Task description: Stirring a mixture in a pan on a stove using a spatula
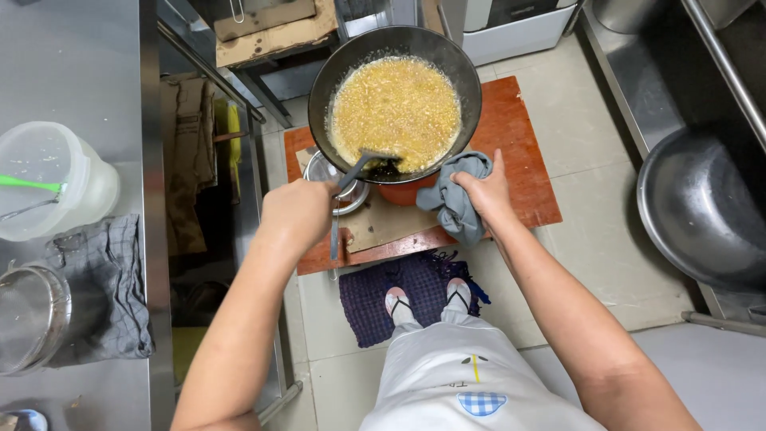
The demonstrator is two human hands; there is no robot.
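Gripping a ladle (pixel 351 179) whose bowl hides in oil, left hand (pixel 297 212); right hand (pixel 485 191) clutches grey cloth (pixel 456 195).

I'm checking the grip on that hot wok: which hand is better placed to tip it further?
Probably the right hand: it grips the wok rim through a grey cloth. The left hand holds the ladle.

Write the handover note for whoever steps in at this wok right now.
Left hand: gripping a ladle, its bowl dipped at the near edge of the wok.
Right hand: holding the wok's near rim through a grey cloth.
Wok is over a wooden board on the floor, full of bubbling yellow oil with crumbs.
A metal bowl sits under the ladle.
Done: cannot tell how much is scooped out.
Left: wok still full.
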